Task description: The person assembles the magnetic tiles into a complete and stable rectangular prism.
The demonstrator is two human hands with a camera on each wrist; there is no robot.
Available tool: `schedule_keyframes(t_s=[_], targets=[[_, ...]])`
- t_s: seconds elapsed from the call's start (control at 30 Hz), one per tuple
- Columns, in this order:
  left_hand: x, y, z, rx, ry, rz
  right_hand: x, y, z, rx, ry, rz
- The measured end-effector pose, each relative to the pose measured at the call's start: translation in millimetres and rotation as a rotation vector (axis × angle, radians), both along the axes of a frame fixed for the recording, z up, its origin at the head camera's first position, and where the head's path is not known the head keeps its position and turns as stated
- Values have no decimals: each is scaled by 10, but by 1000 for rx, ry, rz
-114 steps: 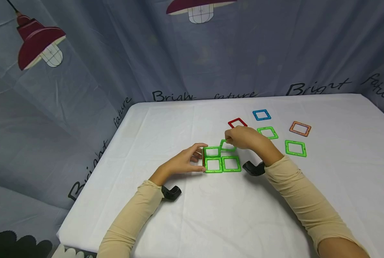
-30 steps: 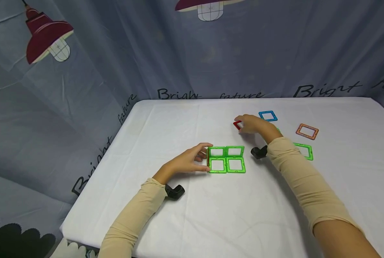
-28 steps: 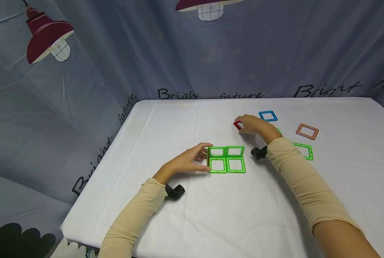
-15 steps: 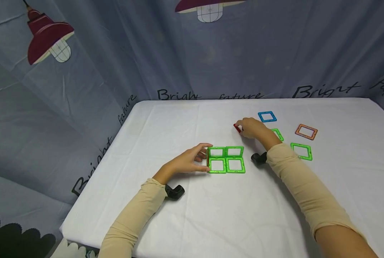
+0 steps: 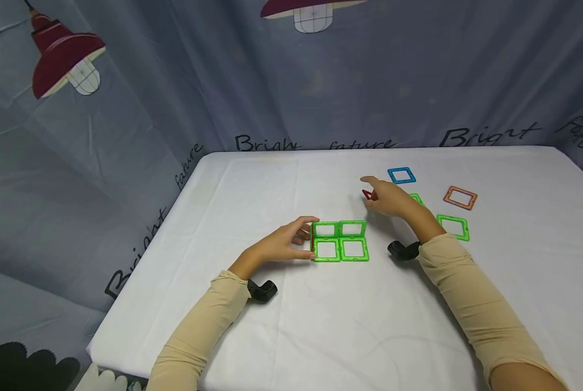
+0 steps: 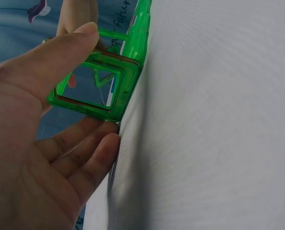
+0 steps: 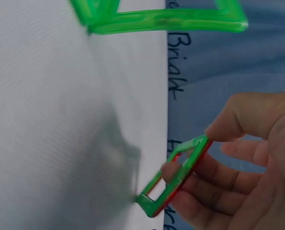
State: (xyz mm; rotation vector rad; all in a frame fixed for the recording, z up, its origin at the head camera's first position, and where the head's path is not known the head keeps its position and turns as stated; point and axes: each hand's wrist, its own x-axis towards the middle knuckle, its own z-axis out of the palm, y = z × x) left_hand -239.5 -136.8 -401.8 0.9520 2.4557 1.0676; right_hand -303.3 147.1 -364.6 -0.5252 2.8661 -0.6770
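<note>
White table [image 5: 320,336], both arms in beige sleeves reaching in. Flat block of four green square tiles [image 5: 340,243] near table centre; left hand [image 5: 281,247] curled loosely at its left edge, thumb [image 6: 70,45] and fingertips touching the frame, wrist low on the cloth. Right hand [image 5: 391,196] lifted further back, pinching a red-and-green tile [image 7: 176,179] between thumb and fingers, one corner touching the table. Loose blue tile [image 5: 401,175], orange tile [image 5: 460,197], green tile [image 5: 452,226] lie beside it.
</note>
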Motion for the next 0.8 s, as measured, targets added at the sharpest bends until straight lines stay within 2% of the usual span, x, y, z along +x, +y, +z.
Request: schedule_keyframes(t_s=[0.2,0.43,0.8], targets=[[6,-7,1,1,-1,-4,133,98,55,-82,-13,25],[1,-7,-4,2,6,-9,220,231,29,-97,-57,53],[6,-4,-1,5,18,-15,466,354,82,-189,-258,117]])
